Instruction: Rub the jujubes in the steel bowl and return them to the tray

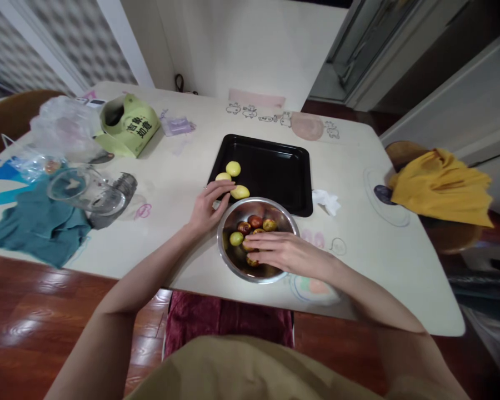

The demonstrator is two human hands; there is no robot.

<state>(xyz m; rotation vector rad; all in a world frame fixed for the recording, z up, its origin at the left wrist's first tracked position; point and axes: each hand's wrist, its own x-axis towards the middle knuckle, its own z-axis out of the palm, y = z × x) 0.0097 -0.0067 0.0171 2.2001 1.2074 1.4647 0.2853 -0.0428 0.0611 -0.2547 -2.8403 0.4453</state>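
Note:
A steel bowl (292, 218) stands at the table's front edge, holding several jujube-like fruits (255, 221), red-brown to yellow-green. My right hand (281, 251) reaches into it from the right, fingers stretched over the fruits and covering some of them; no firm hold shows. Behind the bowl lies a black baking tray (275, 172). Three yellow lemons, one at the back (233, 169), one in front (239, 192) and one partly hidden (223, 176), rest in its left part. My left hand (211, 205) is at the tray's near-left corner, fingers extended beside the front lemon, thumb apart.
A crumpled white tissue (325, 201) lies right of the tray. To the left are a clear glass jug (104, 197), a teal cloth (37, 222), a green paper box (129, 125) and plastic bags (66, 125). A yellow cloth (439, 186) hangs over a chair at right.

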